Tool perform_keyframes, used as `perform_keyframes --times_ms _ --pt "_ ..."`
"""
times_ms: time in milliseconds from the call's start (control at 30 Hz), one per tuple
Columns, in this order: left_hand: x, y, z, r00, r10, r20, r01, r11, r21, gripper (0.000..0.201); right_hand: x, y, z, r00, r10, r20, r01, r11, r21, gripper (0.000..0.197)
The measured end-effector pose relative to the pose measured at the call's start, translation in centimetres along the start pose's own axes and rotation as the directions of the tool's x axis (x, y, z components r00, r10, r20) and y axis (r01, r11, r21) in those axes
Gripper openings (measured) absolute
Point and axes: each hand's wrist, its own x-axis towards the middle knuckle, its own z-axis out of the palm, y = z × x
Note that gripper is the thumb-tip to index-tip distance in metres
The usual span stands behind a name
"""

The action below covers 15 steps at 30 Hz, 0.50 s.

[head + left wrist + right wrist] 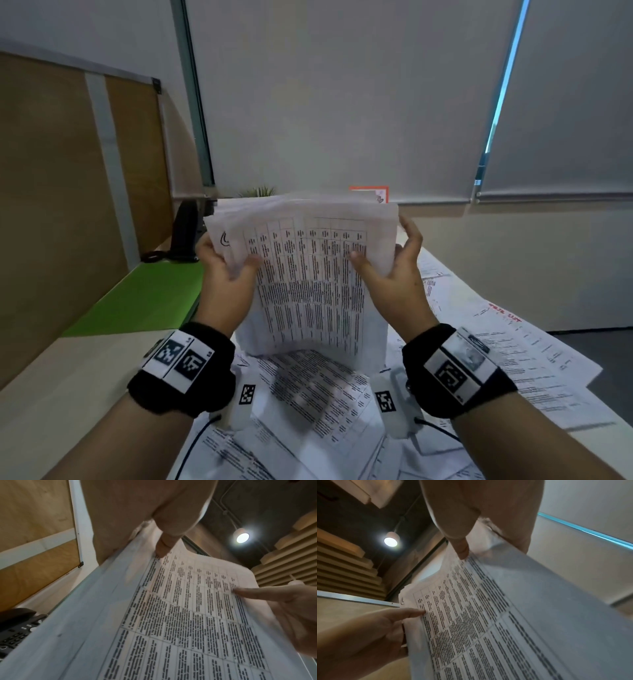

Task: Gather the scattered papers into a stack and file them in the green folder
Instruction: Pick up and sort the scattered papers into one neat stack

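Observation:
A stack of printed papers stands upright on its lower edge over the desk, its front sheet a table of black text. My left hand grips the stack's left side with the thumb on the front sheet. My right hand grips the right side the same way. The left wrist view shows the stack from below, with my left hand's thumb pressed on it. In the right wrist view the stack runs beneath my right thumb. The green folder lies flat on the desk to the left.
More printed sheets lie scattered on the desk under and right of the stack. A black desk phone stands behind the green folder. A brown partition bounds the left side. A small plant and an orange-edged card sit behind the stack.

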Motion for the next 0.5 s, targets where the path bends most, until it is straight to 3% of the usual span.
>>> perform_keyframes --times_ms 167,267,367,500 --pt "0.4 0.6 0.5 0.997 0.027 -0.067 -0.024 0.999 0.033 0.035 0.4 0.0 1.4 0.995 0.016 -0.099 -0.011 0.999 0.052 0.039" --pt "-0.2 1.2 0.9 1.0 0.006 0.023 -0.006 1.0 -0.011 0.042 0.6 0.1 1.8 0.987 -0.007 -0.16 0.014 0.999 0.04 0.043" --pt "-1.2 0.3 1.0 0.979 -0.134 0.152 0.125 0.99 0.07 0.058 0.4 0.7 1.7 0.991 0.108 -0.077 -0.11 0.994 -0.019 0.049" --pt "-1.5 -0.9 1.0 0.973 -0.192 0.129 0.17 0.972 0.161 0.045 -0.4 1.3 1.3 0.991 0.132 -0.031 -0.134 0.986 -0.095 0.027"
